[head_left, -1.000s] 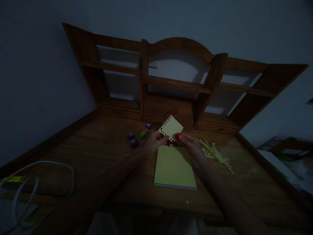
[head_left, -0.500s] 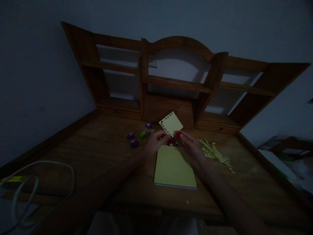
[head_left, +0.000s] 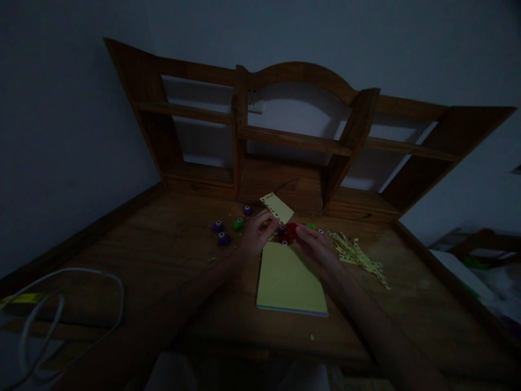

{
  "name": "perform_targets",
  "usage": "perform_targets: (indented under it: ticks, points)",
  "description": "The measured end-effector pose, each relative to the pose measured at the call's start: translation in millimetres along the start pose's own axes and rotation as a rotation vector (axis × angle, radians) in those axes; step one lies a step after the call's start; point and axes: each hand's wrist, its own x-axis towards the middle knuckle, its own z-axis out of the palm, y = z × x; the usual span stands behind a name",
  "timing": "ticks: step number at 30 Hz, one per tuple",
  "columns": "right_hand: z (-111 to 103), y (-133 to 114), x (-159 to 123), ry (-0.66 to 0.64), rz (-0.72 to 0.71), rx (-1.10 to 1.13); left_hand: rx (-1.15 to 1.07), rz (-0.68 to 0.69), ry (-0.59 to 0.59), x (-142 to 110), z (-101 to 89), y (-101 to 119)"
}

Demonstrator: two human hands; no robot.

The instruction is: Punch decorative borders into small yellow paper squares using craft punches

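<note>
My left hand (head_left: 255, 234) pinches the lower edge of a small yellow sheet of paper (head_left: 281, 207), which has punched holes along its edges. Closed around a red craft punch (head_left: 292, 230) is my right hand (head_left: 319, 248), just right of the sheet's lower corner. Whether the sheet sits inside the punch's slot I cannot tell. Another dark red punch (head_left: 284, 240) lies below, at the top edge of a stack of yellow paper (head_left: 291, 282). To the left of my left hand stand a green punch (head_left: 238, 224) and purple punches (head_left: 223, 238).
Cut yellow strips with holes (head_left: 358, 255) lie heaped to the right. Behind my right hand a green punch (head_left: 310, 226) shows partly. A wooden shelf unit (head_left: 285, 138) rises at the desk's back. A white cable (head_left: 121, 296) loops at the left.
The yellow sheet has turned and shifted left and slightly down with my left hand. The red punch in my right hand has moved a little left and down, and its face has turned.
</note>
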Motion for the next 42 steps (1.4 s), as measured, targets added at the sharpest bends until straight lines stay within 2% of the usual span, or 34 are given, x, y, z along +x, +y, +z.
perform_targets:
  ticks: [11,27,33,42]
  points:
    - [2.6,-5.0,-6.1,-0.089,0.029,0.043,0.062,0.029,-0.039,-0.5,-2.7,-6.4]
    - [0.8,-1.0,-4.1,-0.094,-0.001,-0.005,0.146,0.041,-0.001,-1.8,-4.0,-4.7]
    - [3.0,-3.5,-6.6,-0.124,-0.002,-0.004,0.107,0.022,-0.042,-2.1,-2.9,-4.2]
    - [-0.1,-1.5,-3.6,-0.112,0.014,0.027,0.131,0.041,-0.034,-1.7,-2.7,-7.2]
